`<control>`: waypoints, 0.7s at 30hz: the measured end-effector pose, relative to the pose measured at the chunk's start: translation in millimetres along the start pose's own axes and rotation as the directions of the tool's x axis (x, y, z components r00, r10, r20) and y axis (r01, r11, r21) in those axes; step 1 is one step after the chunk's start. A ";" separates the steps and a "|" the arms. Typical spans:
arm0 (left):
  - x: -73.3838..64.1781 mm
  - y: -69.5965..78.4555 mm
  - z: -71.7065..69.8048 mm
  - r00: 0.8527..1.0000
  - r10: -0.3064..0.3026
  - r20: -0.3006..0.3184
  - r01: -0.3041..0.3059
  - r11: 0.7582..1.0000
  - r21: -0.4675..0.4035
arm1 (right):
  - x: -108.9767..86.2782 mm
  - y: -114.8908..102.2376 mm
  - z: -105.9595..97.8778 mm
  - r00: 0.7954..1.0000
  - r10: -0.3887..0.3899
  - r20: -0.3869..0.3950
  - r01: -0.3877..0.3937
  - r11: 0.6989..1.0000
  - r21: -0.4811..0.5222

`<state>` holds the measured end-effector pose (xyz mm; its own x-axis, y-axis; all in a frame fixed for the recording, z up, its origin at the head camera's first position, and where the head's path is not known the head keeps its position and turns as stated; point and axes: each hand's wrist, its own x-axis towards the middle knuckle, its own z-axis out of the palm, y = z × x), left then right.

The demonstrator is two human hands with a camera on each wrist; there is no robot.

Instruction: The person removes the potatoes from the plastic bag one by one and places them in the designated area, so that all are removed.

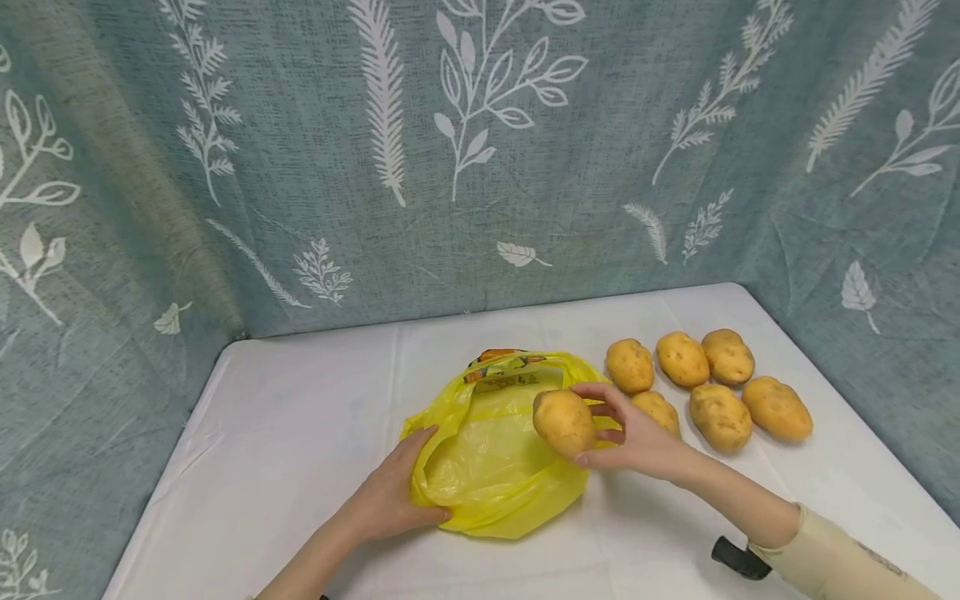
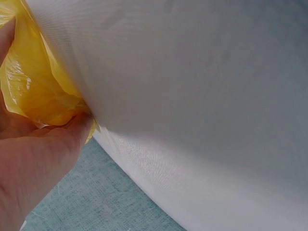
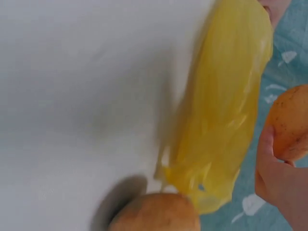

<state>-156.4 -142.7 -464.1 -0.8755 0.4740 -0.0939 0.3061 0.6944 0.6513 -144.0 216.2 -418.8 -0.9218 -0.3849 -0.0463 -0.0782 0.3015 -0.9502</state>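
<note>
A yellow plastic bag (image 1: 517, 504) lies on its base with its mouth spread open, orange and dark print showing at the far rim. At its left side my left hand (image 1: 393, 487) grips the bag's edge; the left wrist view shows the thumb and a finger on the crinkled plastic (image 2: 36, 77). Above the right part of the mouth, my right hand (image 1: 637, 437) holds a potato (image 1: 564, 423) between thumb and fingers. The same potato (image 3: 291, 122) appears at the right edge of the right wrist view, raised off the table.
Several loose potatoes (image 1: 720, 417) lie on the white-covered table (image 1: 300, 400) right of the bag, one (image 1: 657, 412) partly behind my right hand. A black object (image 1: 738, 558) shows by the right sleeve. Blue-green leaf-patterned cloth (image 1: 315, 167) stands around the table's back and sides.
</note>
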 end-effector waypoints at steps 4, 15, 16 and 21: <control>-0.6 0.7 -0.3 1.000 -0.004 -0.003 0.004 1.000 0.000 | -9.4 0.2 -11.5 0.999 0.029 -0.032 -0.029 0.999 -0.023; -1.4 1.3 -1.0 1.000 0.004 -0.009 -0.004 1.000 0.002 | -39.3 10.2 -35.7 0.995 -0.012 -0.096 0.001 0.994 -0.112; -1.6 1.2 -1.1 1.000 0.006 -0.009 -0.006 1.000 0.001 | -42.1 10.8 -37.2 0.995 -0.008 -0.101 -0.004 0.993 -0.119; -1.4 1.4 -1.2 1.000 0.007 -0.009 -0.007 1.000 -0.004 | -57.5 13.7 -42.9 0.993 0.012 -0.118 -0.027 0.992 -0.120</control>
<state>-155.2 -143.0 -462.1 -0.8765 0.4742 -0.0829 0.3107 0.6887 0.6551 -108.3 279.9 -415.9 -0.9610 -0.2756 -0.0214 -0.0987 0.4144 -0.9047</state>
